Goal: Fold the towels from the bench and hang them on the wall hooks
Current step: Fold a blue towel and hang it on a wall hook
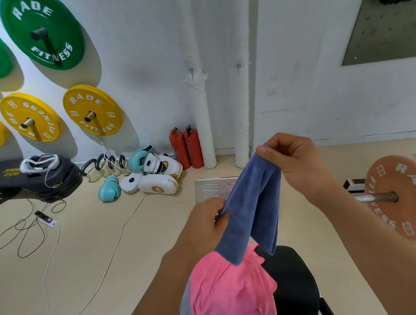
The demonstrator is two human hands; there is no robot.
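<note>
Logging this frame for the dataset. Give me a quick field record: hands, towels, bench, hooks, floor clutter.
left hand: pinches the lower edge of the blue towel
right hand: pinches the blue towel's top corner, raised
blue towel: held up between both hands, hanging doubled over
pink towel: crumpled on the bench, under the blue one
bench: black pad, bottom centre
wall hooks: and, both bare
floor clutter: fire extinguishers, boxing gloves, cables
</note>
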